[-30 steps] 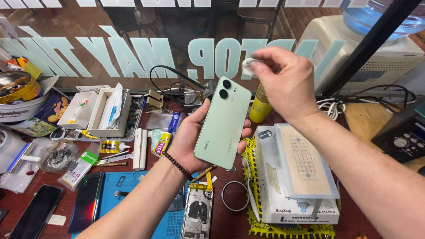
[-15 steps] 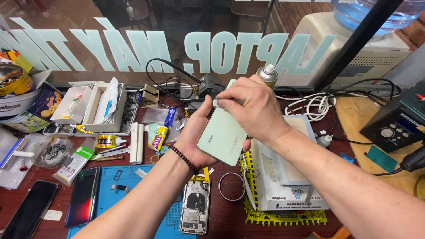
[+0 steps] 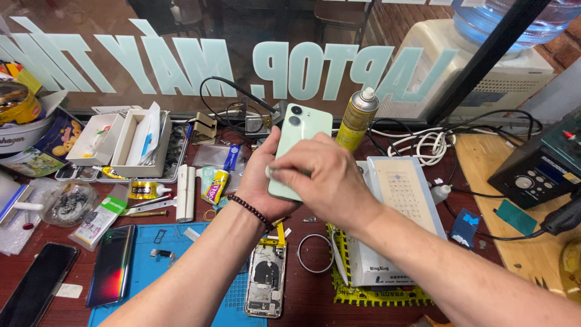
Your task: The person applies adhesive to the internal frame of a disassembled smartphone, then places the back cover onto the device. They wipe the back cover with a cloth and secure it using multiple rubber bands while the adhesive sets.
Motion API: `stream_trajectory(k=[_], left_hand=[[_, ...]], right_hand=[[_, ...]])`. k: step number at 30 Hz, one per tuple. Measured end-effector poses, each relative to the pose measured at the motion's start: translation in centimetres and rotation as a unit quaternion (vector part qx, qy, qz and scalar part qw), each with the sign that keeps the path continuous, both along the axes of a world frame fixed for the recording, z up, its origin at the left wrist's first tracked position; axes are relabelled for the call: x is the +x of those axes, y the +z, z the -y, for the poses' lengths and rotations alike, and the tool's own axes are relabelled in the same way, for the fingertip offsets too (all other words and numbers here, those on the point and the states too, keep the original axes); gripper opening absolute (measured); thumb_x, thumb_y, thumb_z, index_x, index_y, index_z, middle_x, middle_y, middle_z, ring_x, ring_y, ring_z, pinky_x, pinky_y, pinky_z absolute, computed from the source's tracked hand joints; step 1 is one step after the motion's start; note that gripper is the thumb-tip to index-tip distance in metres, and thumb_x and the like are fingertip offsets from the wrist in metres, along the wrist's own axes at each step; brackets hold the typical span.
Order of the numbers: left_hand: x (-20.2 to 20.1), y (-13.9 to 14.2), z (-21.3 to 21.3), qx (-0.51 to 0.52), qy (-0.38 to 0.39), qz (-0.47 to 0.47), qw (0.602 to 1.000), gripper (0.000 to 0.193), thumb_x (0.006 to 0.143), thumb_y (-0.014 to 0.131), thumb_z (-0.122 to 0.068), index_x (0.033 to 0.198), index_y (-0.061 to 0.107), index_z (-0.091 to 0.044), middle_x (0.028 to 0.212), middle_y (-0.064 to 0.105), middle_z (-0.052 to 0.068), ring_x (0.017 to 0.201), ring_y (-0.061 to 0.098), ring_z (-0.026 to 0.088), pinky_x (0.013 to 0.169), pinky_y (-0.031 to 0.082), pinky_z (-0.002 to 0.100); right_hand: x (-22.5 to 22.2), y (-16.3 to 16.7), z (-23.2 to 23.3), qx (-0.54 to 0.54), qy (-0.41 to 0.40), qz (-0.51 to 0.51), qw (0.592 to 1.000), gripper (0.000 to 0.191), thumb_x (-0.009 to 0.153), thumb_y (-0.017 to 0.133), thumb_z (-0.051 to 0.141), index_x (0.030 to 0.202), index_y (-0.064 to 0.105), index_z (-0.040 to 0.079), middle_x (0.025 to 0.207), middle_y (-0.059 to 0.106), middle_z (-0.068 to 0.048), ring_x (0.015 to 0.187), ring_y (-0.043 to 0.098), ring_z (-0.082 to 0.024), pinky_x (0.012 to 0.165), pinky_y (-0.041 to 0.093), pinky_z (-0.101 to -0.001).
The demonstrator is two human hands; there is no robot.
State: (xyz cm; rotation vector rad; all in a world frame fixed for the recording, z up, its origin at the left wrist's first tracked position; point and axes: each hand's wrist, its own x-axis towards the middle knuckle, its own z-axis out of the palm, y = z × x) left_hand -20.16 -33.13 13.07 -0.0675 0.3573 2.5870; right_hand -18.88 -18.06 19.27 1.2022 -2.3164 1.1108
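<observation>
A pale green phone point(image 3: 301, 130) is held back side up above a cluttered workbench, its camera lenses at the far end. My left hand point(image 3: 261, 175), with a dark bead bracelet on the wrist, grips the phone from below along its left edge. My right hand point(image 3: 318, 178) lies over the lower half of the phone's back, fingertips pinched on something small and pale at the left edge; what it is cannot be told. The phone's lower part is hidden by that hand.
A yellow spray can point(image 3: 357, 118) stands just behind the phone. A white box with a flat device point(image 3: 396, 221) lies to the right, an opened phone chassis point(image 3: 266, 281) on the blue mat point(image 3: 157, 266) below, dark phones point(image 3: 112, 263) at left, and white trays point(image 3: 130, 142) at the back left.
My right hand came down from above the phone onto its back and slid toward the lower left edge. The phone tilted flatter, with its camera end showing again.
</observation>
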Motion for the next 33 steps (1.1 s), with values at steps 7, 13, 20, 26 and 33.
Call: stream_trajectory(k=[7,13,20,26,33], left_hand=[[-0.8,0.1,1.2,0.028,0.053,-0.065,0.996,0.081,0.104,0.03,-0.065,0.146,0.049,0.001,0.138,0.058,0.027,0.125,0.059,0.039,0.111,0.045,0.052],[-1.4,-0.2,-0.3,-0.01,0.063,-0.067,0.996,0.077,0.105,0.027,-0.064,0.144,0.05,-0.002,0.136,0.059,0.026,0.123,0.06,0.039,0.108,0.046,0.054],[-2.7,-1.7,0.0,0.021,0.104,0.027,0.994,0.078,0.104,0.025,-0.064,0.139,0.054,0.0,0.126,0.063,0.026,0.115,0.062,0.041,0.103,0.049,0.054],[-3.2,-1.9,-0.4,0.019,0.131,0.047,0.99,0.069,0.106,0.023,-0.057,0.134,0.058,-0.004,0.124,0.064,0.026,0.112,0.062,0.043,0.1,0.052,0.055],[-3.2,-1.6,-0.7,0.02,0.108,0.009,0.994,0.072,0.108,0.023,-0.06,0.135,0.056,-0.002,0.127,0.063,0.025,0.114,0.062,0.042,0.1,0.052,0.054]], right_hand=[[2.2,0.5,-2.2,-0.02,0.018,-0.015,1.0,0.008,0.083,0.078,0.011,0.091,0.079,0.011,0.088,0.074,-0.001,0.086,0.064,-0.023,0.082,0.051,-0.0347],[2.5,1.2,-0.7,-0.017,0.011,-0.048,0.999,0.009,0.083,0.076,0.008,0.091,0.077,0.01,0.09,0.073,-0.002,0.09,0.063,-0.024,0.085,0.05,-0.0363],[2.4,0.9,-2.2,-0.011,-0.032,-0.128,0.991,0.011,0.081,0.079,0.01,0.091,0.076,0.011,0.09,0.071,-0.001,0.09,0.061,-0.024,0.086,0.047,-0.0383],[2.1,1.2,-2.3,-0.002,-0.03,-0.169,0.985,0.014,0.082,0.081,0.011,0.095,0.075,0.011,0.092,0.069,-0.001,0.092,0.061,-0.023,0.084,0.045,-0.0382],[2.1,1.1,-2.0,-0.004,-0.012,-0.174,0.985,0.016,0.079,0.08,0.009,0.093,0.076,0.012,0.091,0.069,0.0,0.091,0.061,-0.024,0.084,0.045,-0.0382]])
